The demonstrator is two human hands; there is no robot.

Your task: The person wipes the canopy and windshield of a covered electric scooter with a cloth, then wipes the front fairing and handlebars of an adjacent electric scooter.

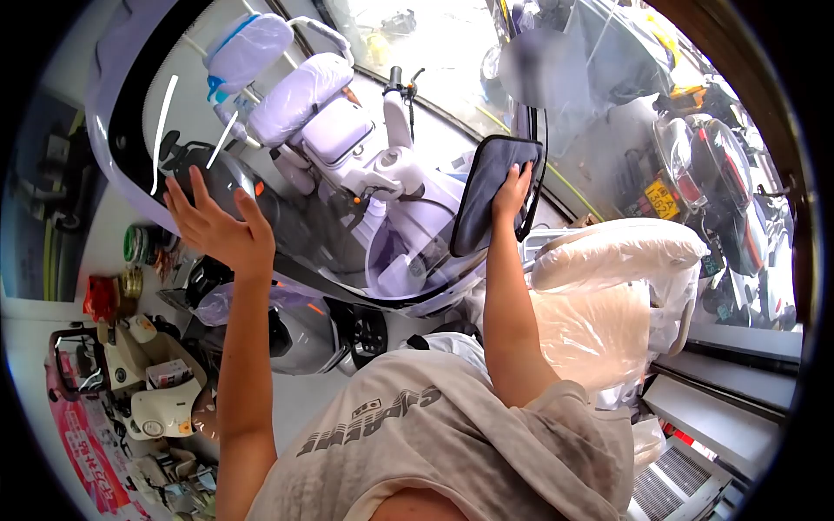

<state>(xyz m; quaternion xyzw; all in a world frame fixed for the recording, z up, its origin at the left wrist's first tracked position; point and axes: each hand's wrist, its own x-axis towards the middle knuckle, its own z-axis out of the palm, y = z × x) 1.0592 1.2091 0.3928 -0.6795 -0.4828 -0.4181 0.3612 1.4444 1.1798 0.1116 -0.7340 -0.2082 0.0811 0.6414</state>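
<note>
My left hand (221,227) is raised in front of a clear curved windshield (300,230) with a black edge, its fingers spread and nothing in them. Behind the windshield stands a pale purple scooter (339,135) with plastic-wrapped seats. At the right, my right hand (512,193) lies on a dark rounded panel (479,198) with a black rim, beside the windshield's right edge. Its fingers are stretched over the panel's surface; whether the thumb grips the rim cannot be made out.
A plastic-wrapped beige seat (591,321) is close on my right. Parked scooters (721,191) stand beyond the glass at the right. A cream scooter (161,391) and a grey one (304,339) are at the lower left. Metal shelving (678,478) fills the lower right.
</note>
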